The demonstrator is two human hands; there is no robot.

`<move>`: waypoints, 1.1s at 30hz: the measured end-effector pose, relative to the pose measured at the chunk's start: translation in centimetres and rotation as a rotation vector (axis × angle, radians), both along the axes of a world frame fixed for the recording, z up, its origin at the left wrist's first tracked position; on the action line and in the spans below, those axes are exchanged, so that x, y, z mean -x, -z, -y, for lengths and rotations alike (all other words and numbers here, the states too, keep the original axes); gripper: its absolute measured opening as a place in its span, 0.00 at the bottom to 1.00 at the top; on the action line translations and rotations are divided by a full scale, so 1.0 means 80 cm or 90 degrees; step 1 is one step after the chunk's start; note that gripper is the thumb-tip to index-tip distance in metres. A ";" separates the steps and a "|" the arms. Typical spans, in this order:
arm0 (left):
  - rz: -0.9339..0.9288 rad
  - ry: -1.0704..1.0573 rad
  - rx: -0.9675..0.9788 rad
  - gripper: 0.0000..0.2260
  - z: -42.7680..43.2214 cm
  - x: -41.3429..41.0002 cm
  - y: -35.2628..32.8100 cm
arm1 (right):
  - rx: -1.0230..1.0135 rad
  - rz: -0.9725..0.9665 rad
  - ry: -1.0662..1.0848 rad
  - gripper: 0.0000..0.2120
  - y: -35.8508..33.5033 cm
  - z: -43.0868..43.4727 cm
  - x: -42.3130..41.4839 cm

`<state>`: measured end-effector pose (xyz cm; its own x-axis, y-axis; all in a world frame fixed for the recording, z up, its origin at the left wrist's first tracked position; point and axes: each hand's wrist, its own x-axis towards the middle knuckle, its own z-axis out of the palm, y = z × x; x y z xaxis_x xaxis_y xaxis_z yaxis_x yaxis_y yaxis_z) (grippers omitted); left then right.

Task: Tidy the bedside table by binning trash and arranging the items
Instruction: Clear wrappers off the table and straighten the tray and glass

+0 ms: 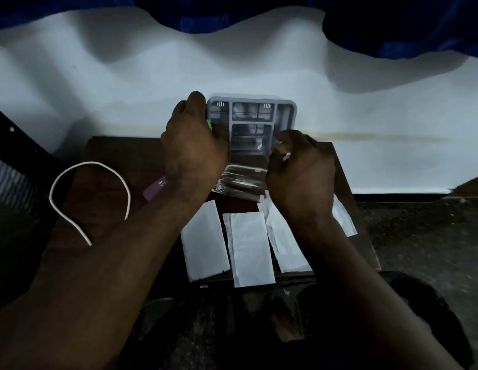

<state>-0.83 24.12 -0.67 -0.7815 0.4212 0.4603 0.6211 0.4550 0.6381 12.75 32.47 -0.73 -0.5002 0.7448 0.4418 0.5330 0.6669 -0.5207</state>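
At the far edge of the dark brown wooden bedside table (104, 161), head view: a grey plastic organiser tray (252, 124) with several open compartments is held off the tabletop, tilted so its compartments face the camera.

The left hand (195, 148) has its fingers curled round the tray's left rim, with a small bright green object (210, 125) trapped against it (too little shows to name it). The right hand (299, 169) is closed tight at the tray's lower right corner. Whether it pinches the tray or the crinkled shiny sheet (240, 182) just below cannot be told.

Four white paper slips (249, 249) lie side by side along the near edge. A looped white cable (72, 182) and a flat purple strip (155, 188) lie to the left, the strip partly under the left wrist.

Likely hazards:
- The tilt could spill anything resting in the compartments.
- A loose right-hand hold could let the tray swing or drop onto the sheet.
- Either forearm could sweep the slips off the near edge.
- The left arm could drag the cable.
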 end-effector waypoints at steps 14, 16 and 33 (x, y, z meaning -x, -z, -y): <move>-0.047 0.023 0.009 0.10 -0.002 -0.005 0.000 | 0.196 0.145 -0.080 0.33 0.018 -0.017 -0.003; -0.065 0.055 0.027 0.11 -0.001 -0.009 -0.001 | 0.290 0.139 -0.092 0.33 0.022 -0.022 -0.006; -0.071 0.014 0.063 0.12 -0.002 -0.013 0.001 | 0.161 0.240 -0.091 0.22 0.026 -0.022 -0.009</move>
<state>0.24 24.31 -0.77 -0.7181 0.4858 0.4984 0.6960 0.4980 0.5173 13.51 34.20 -2.81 -0.6965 0.7172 0.0227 0.6281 0.6246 -0.4641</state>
